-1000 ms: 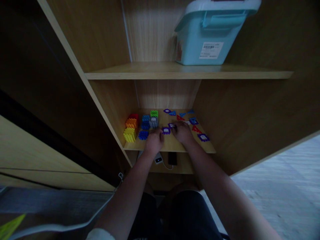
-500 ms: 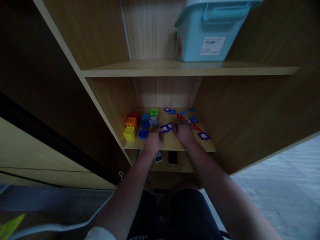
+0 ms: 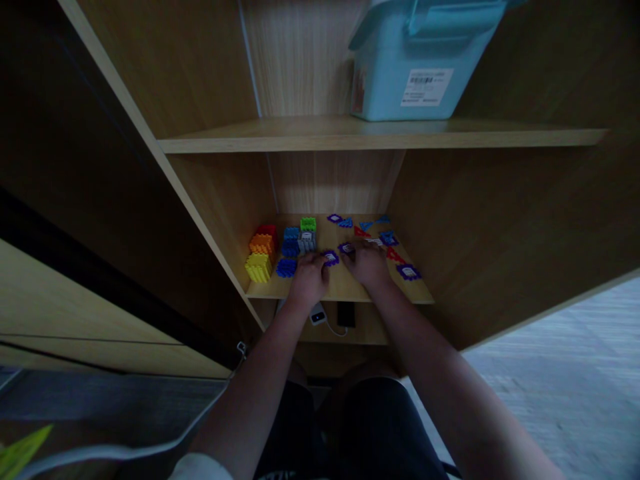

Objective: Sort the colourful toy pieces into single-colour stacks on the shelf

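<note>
My left hand is closed on the edge of a purple frame tile with a pale centre. A second purple frame tile is pinched in my right hand, a short gap away from the first. Both hands are low over the wooden shelf. Left of my left hand are a dark blue block stack and a grey stack. Beyond my right hand lie red triangle pieces and another purple tile.
Yellow, orange and green stacks stand on the shelf's left half. Blue triangles lie at the back right. Above, an upper shelf board carries a light blue bin. A dark flat device lies below.
The two purple tiles, side by side and touching before, are now apart. My right hand's tile has shifted slightly back and right; my left hand has barely moved.
</note>
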A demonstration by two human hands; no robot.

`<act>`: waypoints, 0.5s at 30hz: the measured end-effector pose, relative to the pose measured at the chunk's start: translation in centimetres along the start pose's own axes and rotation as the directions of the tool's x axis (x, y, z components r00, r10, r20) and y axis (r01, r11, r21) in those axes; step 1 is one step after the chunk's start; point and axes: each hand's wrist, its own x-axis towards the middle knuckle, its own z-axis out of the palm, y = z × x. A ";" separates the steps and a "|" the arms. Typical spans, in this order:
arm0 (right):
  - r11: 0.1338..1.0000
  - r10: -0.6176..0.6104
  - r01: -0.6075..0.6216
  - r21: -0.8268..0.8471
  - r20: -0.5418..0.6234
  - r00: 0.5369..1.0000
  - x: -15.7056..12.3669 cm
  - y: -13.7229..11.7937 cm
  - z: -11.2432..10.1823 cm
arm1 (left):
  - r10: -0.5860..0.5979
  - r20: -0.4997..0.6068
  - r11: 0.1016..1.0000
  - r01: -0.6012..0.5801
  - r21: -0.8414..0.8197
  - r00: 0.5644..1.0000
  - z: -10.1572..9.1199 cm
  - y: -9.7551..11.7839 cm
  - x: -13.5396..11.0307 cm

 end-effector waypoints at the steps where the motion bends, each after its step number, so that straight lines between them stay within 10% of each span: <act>1: 1.000 0.016 -0.016 -0.003 0.006 1.000 0.0 -0.1 -0.2 | 0.001 -0.005 1.000 -0.001 -0.008 1.000 0.0 0.0 0.0; 15: 0.979 0.131 -0.121 -0.167 0.052 0.990 0.2 -0.1 -1.3 | 0.024 -0.080 0.998 -0.029 -0.060 0.996 0.1 -0.2 -0.2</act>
